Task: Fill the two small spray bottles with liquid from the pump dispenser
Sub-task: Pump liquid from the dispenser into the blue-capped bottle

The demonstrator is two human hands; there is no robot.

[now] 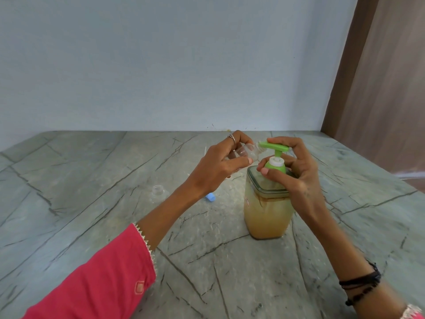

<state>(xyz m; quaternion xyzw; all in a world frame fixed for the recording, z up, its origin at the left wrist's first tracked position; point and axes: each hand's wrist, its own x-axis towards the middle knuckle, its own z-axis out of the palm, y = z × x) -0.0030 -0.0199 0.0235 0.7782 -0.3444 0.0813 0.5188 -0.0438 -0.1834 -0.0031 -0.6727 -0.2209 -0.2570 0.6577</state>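
progress: early, first fill just beginning. left hand [220, 164] is gripping a small clear plastic spray bottle [247, 153], seemingly empty, tilted with its mouth at the green pump nozzle [274, 147]. right hand [292, 166], fingers curled, is holding the pump head of the square clear dispenser [266, 212], mostly full of amber liquid, mid-worktop. second clear bottle [158, 193], uncapped and seemingly empty, is waiting toward the worktop's left.

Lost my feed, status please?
Left hand holds small bottle tilted at green pump spout. Right hand on pump. Second bottle waits open. Nothing blocking.
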